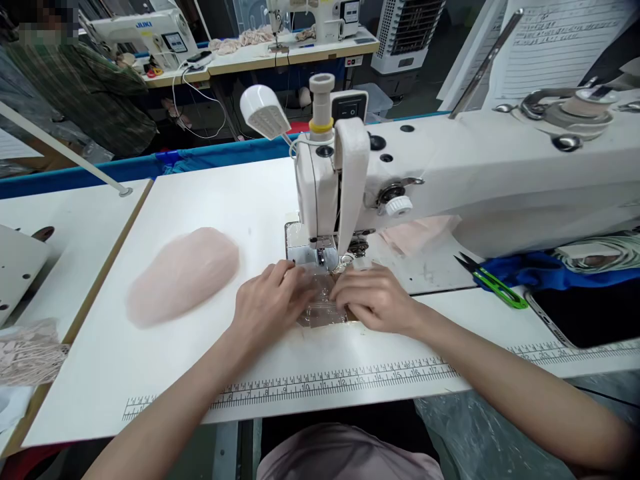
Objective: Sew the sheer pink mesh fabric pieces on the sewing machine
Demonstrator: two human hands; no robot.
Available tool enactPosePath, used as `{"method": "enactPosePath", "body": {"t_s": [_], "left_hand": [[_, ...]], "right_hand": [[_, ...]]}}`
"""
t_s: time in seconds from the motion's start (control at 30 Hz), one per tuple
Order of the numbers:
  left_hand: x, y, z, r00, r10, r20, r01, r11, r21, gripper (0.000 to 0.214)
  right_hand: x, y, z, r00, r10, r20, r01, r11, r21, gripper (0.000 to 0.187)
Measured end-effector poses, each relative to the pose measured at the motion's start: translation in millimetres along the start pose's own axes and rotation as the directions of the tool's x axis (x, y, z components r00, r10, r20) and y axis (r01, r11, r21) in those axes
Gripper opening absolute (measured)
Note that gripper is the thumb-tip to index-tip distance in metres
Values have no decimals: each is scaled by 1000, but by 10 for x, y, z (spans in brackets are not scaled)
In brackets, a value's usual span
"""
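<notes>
A white sewing machine reaches in from the right, its presser foot lowered close to the bed. My left hand is just left of the foot, fingers curled and pressed together, slightly blurred. My right hand is closed in the same way at the right of the foot. Whatever is pinched between the fingers is too sheer or hidden to name. Between the hands shows the shiny machine plate. Left of my left hand lies a sheer pale pink oval fabric piece. More pink fabric lies under the machine arm.
Green thread snips, a blue cloth and a black phone lie at the right. A printed ruler runs along the table's front edge. Lace trim is at far left. Another person sits near a second machine behind.
</notes>
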State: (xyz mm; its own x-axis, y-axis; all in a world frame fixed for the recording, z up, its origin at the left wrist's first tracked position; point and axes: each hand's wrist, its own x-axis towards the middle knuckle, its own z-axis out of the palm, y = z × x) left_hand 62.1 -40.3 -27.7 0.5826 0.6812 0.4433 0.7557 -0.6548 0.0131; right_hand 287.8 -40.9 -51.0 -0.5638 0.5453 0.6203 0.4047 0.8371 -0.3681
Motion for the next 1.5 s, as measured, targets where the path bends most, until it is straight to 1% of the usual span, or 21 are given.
{"method": "enactPosePath", "body": {"t_s": [0.03, 0.07, 0.13, 0.2, 0.27, 0.33, 0.37, 0.43, 0.47, 0.5, 0.57, 0.63, 0.7, 0.77, 0.87, 1.07, 1.17, 1.23, 1.37, 1.43, 1.5], "left_hand": [[1, -29, 24, 995, -60, 81, 57, 998, 41, 21], [-2, -47, 50, 986, -86, 141, 77, 995, 65, 22], [-19, -52, 92, 981, -86, 175, 74, 995, 72, 21], [-37, -34, 109, 989, -64, 136, 57, 997, 54, 22], [-40, -7, 100, 994, -57, 98, 57, 998, 6, 21], [-24, 28, 77, 997, -53, 49, 55, 997, -45, 17], [-12, 51, 67, 1000, -24, 10, 24, 998, -53, 15], [9, 116, 60, 988, 121, -92, -122, 993, 3, 12], [13, 156, 68, 965, 222, -137, -216, 975, 57, 12], [10, 199, 84, 933, 319, -164, -304, 946, 113, 13], [-12, 281, 133, 885, 419, -201, -391, 905, 165, 13], [-49, 341, 181, 866, 461, -191, -424, 882, 206, 13], [-81, 368, 206, 866, 479, -140, -439, 865, 244, 18], [-97, 367, 205, 869, 488, -79, -454, 851, 262, 22], [-96, 349, 199, 866, 498, -47, -470, 842, 266, 25], [-113, 349, 257, 869, 491, -65, -463, 853, 242, 25], [-116, 344, 270, 865, 497, -61, -476, 854, 209, 21], [-112, 341, 276, 855, 511, -86, -489, 851, 193, 18], [-111, 344, 304, 851, 502, -154, -480, 863, 156, 17], [-117, 347, 311, 855, 500, -140, -480, 864, 155, 19], [-121, 347, 303, 850, 516, -106, -495, 851, 173, 18]], "right_hand": [[3, 7, -10, 997, 67, -46, -68, 998, -6, 33], [9, 9, -21, 987, 136, -86, -138, 990, -13, 33], [28, -4, -43, 956, 263, -128, -266, 964, -2, 31], [50, -33, -53, 920, 369, -133, -364, 929, 63, 27], [69, -72, -49, 880, 468, -77, -452, 877, 162, 19], [81, -117, -38, 854, 519, 9, -509, 833, 218, 20], [84, -141, -35, 854, 519, 28, -511, 830, 224, 23], [87, -193, -36, 890, 456, -17, -442, 871, 213, 22], [88, -217, -41, 917, 392, -76, -371, 907, 200, 21], [91, -239, -47, 944, 304, -127, -280, 943, 180, 22], [103, -268, -55, 982, 97, -161, -84, 993, 89, 30], [121, -278, -52, 993, -52, -103, 54, 998, 16, 36], [138, -277, -38, 993, -117, -20, 117, 993, -2, 38], [147, -271, -24, 991, -131, 36, 131, 991, -9, 36], [149, -266, -15, 991, -118, 56, 120, 992, -33, 32], [163, -260, -29, 979, -181, 90, 189, 977, -96, 36], [155, -245, -40, 978, -196, 76, 208, 956, -205, 29], [148, -239, -44, 978, -198, 62, 207, 942, -265, 24], [148, -237, -42, 971, -217, 103, 235, 944, -230, 32], [149, -233, -44, 968, -222, 118, 243, 945, -219, 35], [147, -228, -50, 968, -224, 109, 244, 940, -237, 31]]}}
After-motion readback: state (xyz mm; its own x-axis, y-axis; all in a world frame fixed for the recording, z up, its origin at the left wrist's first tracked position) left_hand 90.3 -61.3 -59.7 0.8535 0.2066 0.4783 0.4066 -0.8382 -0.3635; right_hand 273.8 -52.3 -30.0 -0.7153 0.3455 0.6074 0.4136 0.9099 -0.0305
